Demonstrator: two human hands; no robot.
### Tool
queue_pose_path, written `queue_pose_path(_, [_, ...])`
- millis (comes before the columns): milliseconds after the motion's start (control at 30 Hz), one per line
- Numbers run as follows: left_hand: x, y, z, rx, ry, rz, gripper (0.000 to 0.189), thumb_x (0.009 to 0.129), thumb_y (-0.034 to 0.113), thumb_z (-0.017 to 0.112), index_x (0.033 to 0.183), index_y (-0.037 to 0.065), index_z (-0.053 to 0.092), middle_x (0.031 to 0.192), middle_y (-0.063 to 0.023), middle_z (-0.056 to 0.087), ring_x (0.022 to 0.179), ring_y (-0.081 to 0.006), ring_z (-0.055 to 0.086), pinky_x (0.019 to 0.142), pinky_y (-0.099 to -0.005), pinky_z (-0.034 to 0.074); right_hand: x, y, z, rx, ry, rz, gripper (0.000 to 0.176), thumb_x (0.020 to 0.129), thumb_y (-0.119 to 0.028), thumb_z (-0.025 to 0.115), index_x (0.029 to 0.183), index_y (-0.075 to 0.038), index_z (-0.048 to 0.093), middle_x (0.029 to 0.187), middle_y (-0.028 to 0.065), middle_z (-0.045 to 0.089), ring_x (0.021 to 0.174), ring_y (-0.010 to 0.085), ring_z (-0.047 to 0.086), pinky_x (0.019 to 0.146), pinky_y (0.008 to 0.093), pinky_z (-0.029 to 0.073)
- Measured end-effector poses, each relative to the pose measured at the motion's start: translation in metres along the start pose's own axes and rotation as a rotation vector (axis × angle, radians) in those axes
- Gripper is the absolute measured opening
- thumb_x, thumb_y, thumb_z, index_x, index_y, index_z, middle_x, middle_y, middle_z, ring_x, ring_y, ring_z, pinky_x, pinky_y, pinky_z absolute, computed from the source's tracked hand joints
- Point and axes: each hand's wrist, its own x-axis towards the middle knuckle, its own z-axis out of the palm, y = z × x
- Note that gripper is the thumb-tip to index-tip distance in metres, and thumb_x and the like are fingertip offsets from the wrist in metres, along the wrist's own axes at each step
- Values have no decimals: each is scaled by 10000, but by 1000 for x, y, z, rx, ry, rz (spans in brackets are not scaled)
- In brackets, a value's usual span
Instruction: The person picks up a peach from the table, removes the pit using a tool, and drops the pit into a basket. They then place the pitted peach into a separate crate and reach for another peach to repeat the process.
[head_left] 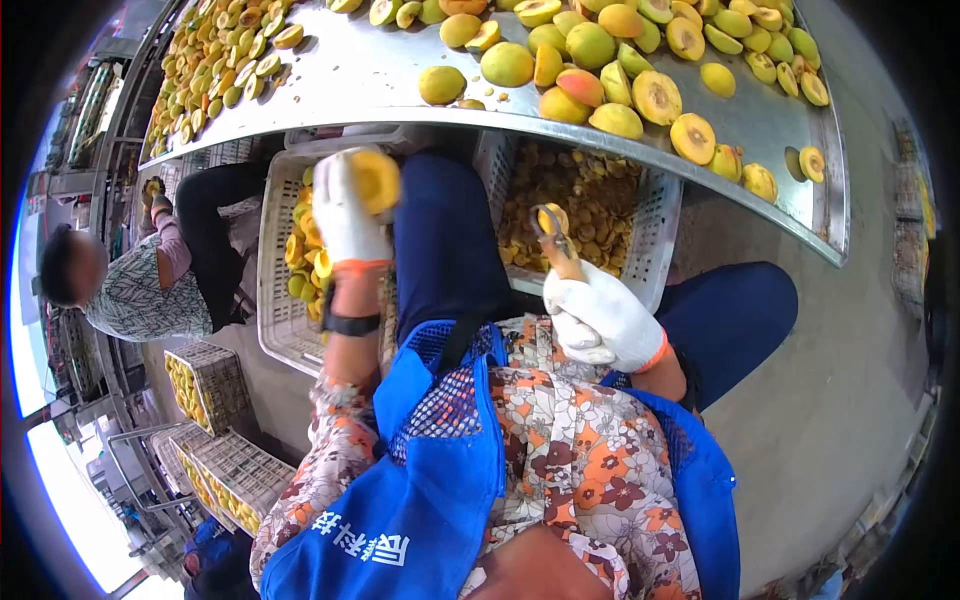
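Peach half (376,180) sits at the fingertips of the gloved left hand (345,215), which is closed around it and raised over the left crate (275,300) of cut halves, at about 10 o'clock in the view. Its cut face seems turned toward 3 o'clock, though motion blur softens it. Being near round, it shows no clear long axis.

To the right, the gloved right hand (605,322) is fisted on the pitting tool (556,245). The tool's long axis runs from the fist up toward 11 o'clock, and its looped tip carries a pit (552,217) over the right crate (660,232) of pits.

By my judgement, the work goes best if the half is released low over its own crate, without squeezing the flesh. The pit should be tipped off squarely above the right crate, below the edge of the steel desk (380,85) at 12 o'clock.
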Motion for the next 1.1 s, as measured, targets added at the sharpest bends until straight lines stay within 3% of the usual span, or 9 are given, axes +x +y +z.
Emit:
queue_pose_path(67, [13,-39,-26,70,-247,-417,285,852,317,748,1037,101,717,1006,-142,688,999,-358,636,861,-434,526,-4,-1,-4,-9,76,12,147,1015,-181,543,963,-44,532,551,-8,435,368,70,353,338,240,274])
queue_pose_path(167, [29,-50,-23,523,-44,3,268,878,346,735,1020,119,738,1128,-105,699,1073,-325,626,940,-428,492,2,6,-9,-132,148,50,146,1002,-188,573,985,-51,525,566,-12,452,369,81,376,337,254,297])
queue_pose_path(367, [95,9,83,80,-360,-78,558,824,483,735,1272,157,663,1163,-166,699,1177,-376,584,1022,-471,465,9,6,1,-323,150,-23,224,998,-228,615,1073,-37,525,634,-8,512,442,84,462,393,260,362])
queue_pose_path(467, [116,-16,135,-202,-716,-212,593,797,434,760,1270,98,637,1123,-232,702,1042,-375,675,929,-430,530,11,15,-8,-432,212,-135,272,982,-245,641,1066,-7,540,654,24,563,461,102,515,439,263,413])
queue_pose_path(600, [114,-10,128,-290,-551,-172,527,828,373,748,1243,67,639,1039,-191,712,932,-304,693,823,-383,554,8,10,-9,-443,345,-166,279,982,-245,637,1097,-3,556,702,61,609,543,139,593,500,285,444])
queue_pose_path(700, [95,31,77,-1055,-352,-433,375,978,305,590,1230,29,614,907,-107,664,730,-175,609,673,-287,508,12,9,-12,-611,444,-296,307,975,-250,654,1134,-5,559,777,156,658,649,277,673,569,350,496])
queue_pose_path(800, [65,84,38,-1543,-559,-957,504,1018,478,472,1226,33,583,881,-133,659,645,-172,589,515,-263,417,12,-8,3,-853,529,-437,361,954,-249,688,1178,0,553,897,275,671,845,461,689,670,440,539])
queue_pose_path(900, [43,110,27,-1534,-810,-1029,539,1034,543,395,1136,60,609,827,-94,655,529,-165,543,458,-256,366,18,-11,8,-1009,599,-701,368,946,-242,693,1184,-4,544,868,272,678,840,465,688,668,486,548])
queue_pose_path(1100, [20,151,23,-1490,-721,-1194,508,1033,543,438,1111,84,641,850,-58,672,542,-150,574,427,-241,390,19,1,-2,-1227,721,-695,347,959,-276,669,1143,-18,528,778,260,669,730,465,679,607,527,549])
